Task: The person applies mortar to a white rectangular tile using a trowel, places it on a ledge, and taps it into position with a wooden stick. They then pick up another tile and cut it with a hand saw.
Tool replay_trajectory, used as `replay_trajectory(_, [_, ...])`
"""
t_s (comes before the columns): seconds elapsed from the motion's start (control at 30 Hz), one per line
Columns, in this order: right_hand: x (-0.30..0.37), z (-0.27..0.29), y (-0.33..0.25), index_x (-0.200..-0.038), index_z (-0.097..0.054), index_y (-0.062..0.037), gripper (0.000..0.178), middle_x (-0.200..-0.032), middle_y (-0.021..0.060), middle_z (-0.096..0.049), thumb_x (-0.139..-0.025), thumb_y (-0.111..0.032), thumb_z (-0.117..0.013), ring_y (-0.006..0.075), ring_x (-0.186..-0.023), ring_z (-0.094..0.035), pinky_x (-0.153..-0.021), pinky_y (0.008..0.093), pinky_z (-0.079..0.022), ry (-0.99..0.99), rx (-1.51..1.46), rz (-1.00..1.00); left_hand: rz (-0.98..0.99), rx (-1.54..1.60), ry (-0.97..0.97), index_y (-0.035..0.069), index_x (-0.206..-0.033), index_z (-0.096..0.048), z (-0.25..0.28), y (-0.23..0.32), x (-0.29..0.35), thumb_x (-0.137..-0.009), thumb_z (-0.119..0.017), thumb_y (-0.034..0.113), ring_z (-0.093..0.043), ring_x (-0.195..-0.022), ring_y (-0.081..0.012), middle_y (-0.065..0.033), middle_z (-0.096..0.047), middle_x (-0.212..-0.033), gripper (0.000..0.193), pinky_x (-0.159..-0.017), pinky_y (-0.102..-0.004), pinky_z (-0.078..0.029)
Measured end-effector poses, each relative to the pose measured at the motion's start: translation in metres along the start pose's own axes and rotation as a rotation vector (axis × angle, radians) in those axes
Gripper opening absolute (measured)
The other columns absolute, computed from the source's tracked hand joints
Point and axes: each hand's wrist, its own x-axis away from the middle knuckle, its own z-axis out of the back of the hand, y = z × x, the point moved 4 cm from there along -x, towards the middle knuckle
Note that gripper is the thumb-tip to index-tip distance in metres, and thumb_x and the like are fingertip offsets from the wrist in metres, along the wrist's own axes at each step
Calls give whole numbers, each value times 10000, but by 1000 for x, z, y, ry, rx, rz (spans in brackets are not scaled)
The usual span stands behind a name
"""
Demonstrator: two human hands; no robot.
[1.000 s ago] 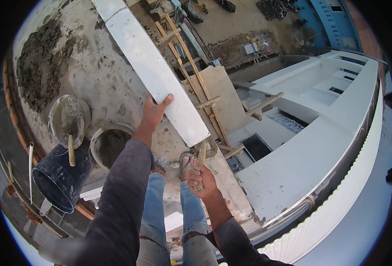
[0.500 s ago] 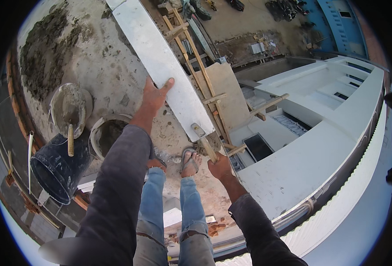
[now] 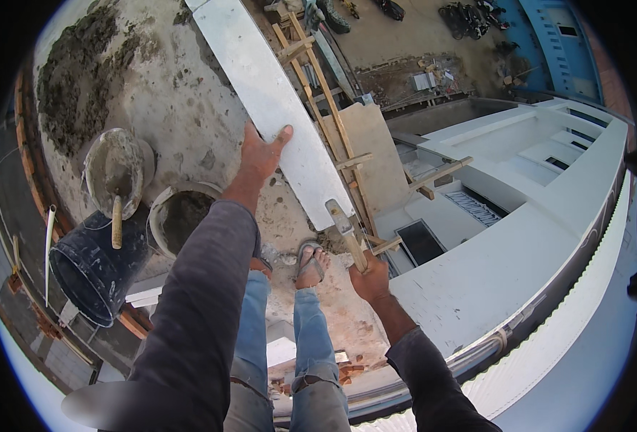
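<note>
A long white block (image 3: 272,86) runs from the top of the view down to just ahead of my feet, along the edge of the work surface. My left hand (image 3: 263,155) grips its left side, with the thumb on the top face and the fingers partly hidden below the edge. In my right hand (image 3: 369,278) is a hammer (image 3: 346,227), held by its wooden handle. The hammer's head is over the near end of the block; whether it touches cannot be told.
At left stand a mortar-coated bucket (image 3: 182,216), a pan with a trowel (image 3: 117,173), and a dark bucket on its side (image 3: 92,266). Wet mortar (image 3: 74,86) lies beyond. Right of the block, a wooden ladder-like frame (image 3: 326,108) borders a drop to the ground below.
The hammer and my right hand have moved slightly to the right, and more of the hammer's head shows. My left hand keeps its place on the block while the view shifts a little.
</note>
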Motion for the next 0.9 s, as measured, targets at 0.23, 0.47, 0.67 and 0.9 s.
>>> replay_trajectory(0.23, [6,-4,-6,-919,-685,-25,171,-827,262,-725,-840,-171,-726,480,-845,-720,-751,512,-575,62,102,-64,36,8,-39,-2,-1577,-306,-1,4,3,-914,-826,505,-647,-1218,-326,-231,-560,-1426,983,-955,-451,-594])
replay_trajectory(0.47, [4,-14,30,-937,-667,-20,214,-775,260,-698,-817,-185,-729,493,-783,-701,-728,539,-570,37,129,-141,153,-40,-53,78,-1671,-117,-1,7,7,-943,-800,469,-560,-1360,-437,-263,-464,-1543,1072,-1132,-573,-550])
replay_trajectory(0.67, [-10,7,-16,-981,-651,13,247,-781,271,-699,-871,-193,-730,486,-793,-712,-723,534,-570,38,51,-18,197,-67,-58,60,-1678,-118,2,23,10,-933,-811,474,-515,-1415,-422,-259,-454,-1564,1099,-1164,-560,-511])
replay_trajectory(0.9, [-80,36,-175,-1122,-591,24,303,-820,211,-717,-1012,-234,-705,405,-733,-735,-657,443,-565,145,-240,481,295,152,17,62,-1671,-216,13,29,-8,-978,-743,503,-589,-1351,-380,-240,-499,-1556,976,-1114,-476,-511])
